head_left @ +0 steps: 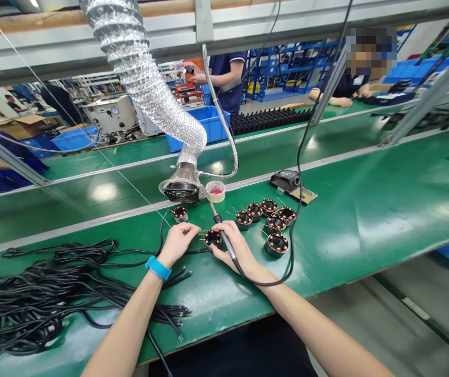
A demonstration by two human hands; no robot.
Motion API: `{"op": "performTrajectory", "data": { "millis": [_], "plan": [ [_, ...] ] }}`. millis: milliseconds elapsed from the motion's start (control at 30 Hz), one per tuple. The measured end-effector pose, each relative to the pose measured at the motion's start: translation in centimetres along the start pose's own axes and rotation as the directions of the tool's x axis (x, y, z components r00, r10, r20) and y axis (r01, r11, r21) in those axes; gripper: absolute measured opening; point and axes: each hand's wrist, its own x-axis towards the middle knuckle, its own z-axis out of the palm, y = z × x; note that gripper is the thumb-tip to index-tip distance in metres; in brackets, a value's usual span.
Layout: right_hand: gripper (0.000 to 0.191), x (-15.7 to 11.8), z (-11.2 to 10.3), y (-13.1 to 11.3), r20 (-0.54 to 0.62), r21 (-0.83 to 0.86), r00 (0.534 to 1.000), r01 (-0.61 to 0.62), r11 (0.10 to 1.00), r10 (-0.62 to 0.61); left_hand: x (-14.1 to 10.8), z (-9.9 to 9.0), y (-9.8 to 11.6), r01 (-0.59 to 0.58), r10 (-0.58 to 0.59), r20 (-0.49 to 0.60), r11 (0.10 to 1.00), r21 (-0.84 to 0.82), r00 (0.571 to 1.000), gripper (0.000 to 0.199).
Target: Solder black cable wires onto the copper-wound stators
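My right hand [238, 248] is closed around a soldering iron [227, 242], its tip pointing up and away towards the white tub. The same hand's thumb and fingertips rest against a copper-wound motor stator [212, 239] standing on the green bench. On the stator's left side, my left hand [178, 242], with a blue wristband [158, 267], is pinched. A thin solder wire [134, 187] runs down from the upper left into its fingers. Fine leads stick out between the pinch and the stator; whether they touch is too small to tell. Another stator [180, 213] with a black cable stands just behind the left hand.
Several stators [276, 223] stand to the right, near a soldering iron stand [287, 181]. Black cables [44, 293] lie heaped at left. A fume extraction hood [183, 183] hangs low beside a white tub [215, 192]. The iron's cord loops over my right forearm. Co-workers sit and stand across the line.
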Motion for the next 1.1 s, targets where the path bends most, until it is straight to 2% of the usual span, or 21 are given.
{"op": "performTrajectory", "data": {
  "millis": [133,233,300,367,433,500,567,667,733,800,867,933,1033,1100],
  "plan": [
    [0.044,0.3,-0.1,-0.2,0.017,0.005,1.000,-0.008,1.000,0.008,0.3,0.9,0.3,0.038,-0.022,0.136,0.993,-0.113,0.991,0.030],
    [0.042,0.4,-0.3,-0.3,0.039,-0.005,0.999,-0.008,1.000,0.008,0.6,0.9,0.6,0.126,-0.093,0.157,0.968,-0.216,0.983,0.037],
    [0.041,0.4,-0.5,-0.4,0.045,-0.004,0.999,-0.016,1.000,0.016,0.6,0.0,0.7,0.134,-0.113,0.111,0.970,-0.202,0.987,0.043],
    [0.041,0.3,-0.6,-0.4,0.044,0.009,0.999,-0.017,1.000,0.017,0.2,-1.3,0.7,0.077,-0.075,0.026,0.993,-0.088,0.997,0.044],
    [0.041,0.3,-0.7,-0.4,0.038,0.018,0.999,-0.012,1.000,0.011,-0.6,-2.4,0.6,-0.009,0.007,0.020,0.996,0.093,1.000,0.037],
    [0.042,0.3,-0.6,-0.3,0.029,0.012,1.000,-0.002,1.000,0.002,-1.7,-2.6,0.4,-0.108,0.083,0.120,0.968,0.225,0.989,0.023],
    [0.043,0.3,-0.5,0.0,0.012,0.003,1.000,0.005,1.000,-0.005,-2.6,-2.1,0.1,-0.211,0.153,0.238,0.948,0.240,0.959,0.016],
    [0.043,0.3,-0.4,0.4,-0.015,0.006,1.000,0.006,1.000,-0.006,-3.1,-1.4,-0.4,-0.264,0.205,0.307,0.951,0.163,0.929,0.013],
    [0.044,0.4,-0.2,0.6,-0.022,0.015,1.000,-0.004,1.000,0.004,-2.8,-1.9,-0.7,-0.181,0.154,0.251,0.979,0.088,0.956,0.016],
    [0.045,0.6,0.0,0.6,-0.022,0.023,1.000,-0.009,1.000,0.009,-2.4,-2.9,-0.8,-0.055,0.064,0.140,0.996,-0.064,0.988,0.020],
    [0.045,0.9,0.4,0.4,-0.009,0.028,1.000,-0.004,1.000,0.005,-2.1,-4.0,-1.0,0.039,-0.024,0.059,0.966,-0.256,0.998,0.028],
    [0.046,1.5,1.2,-0.1,0.025,0.035,1.000,0.006,0.999,-0.007,-1.9,-4.6,-1.2,0.092,-0.084,0.037,0.913,-0.398,0.996,0.035],
    [0.049,2.4,2.5,-1.2,0.078,0.048,0.996,0.038,0.998,-0.042,-2.1,-4.7,-1.2,0.129,-0.128,0.034,0.862,-0.491,0.991,0.037],
    [0.047,2.9,3.3,-2.1,0.060,0.068,0.997,0.048,0.997,-0.052,-2.3,-4.6,-1.2,0.133,-0.129,0.043,0.852,-0.506,0.991,0.037]
  ]
}}
